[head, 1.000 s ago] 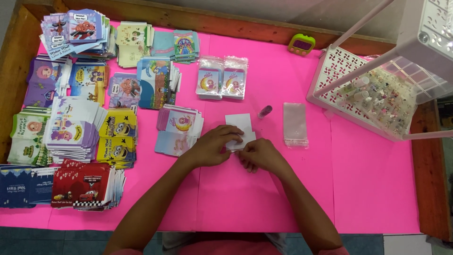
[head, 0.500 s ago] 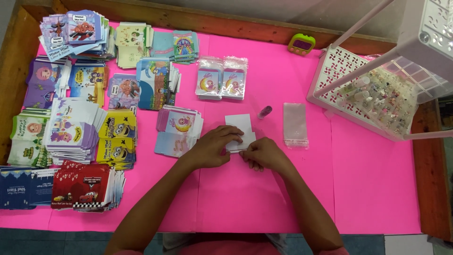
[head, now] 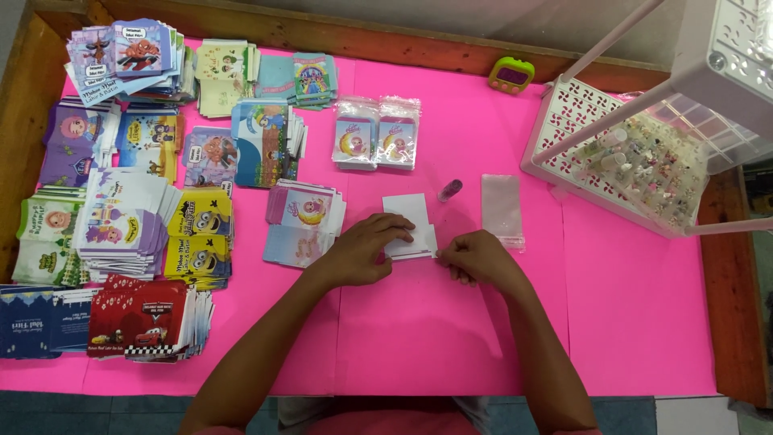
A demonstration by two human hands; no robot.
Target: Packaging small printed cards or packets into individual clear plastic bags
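A small white envelope (head: 409,225), long axis running near-to-far, is pressed flat on the pink tabletop (head: 644,322) by the left hand (head: 366,250) and pinched at its near right corner by the right hand (head: 475,256).

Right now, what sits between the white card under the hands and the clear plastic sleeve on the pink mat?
In the head view, a small purple-capped bottle lies between the white card and the clear sleeve.
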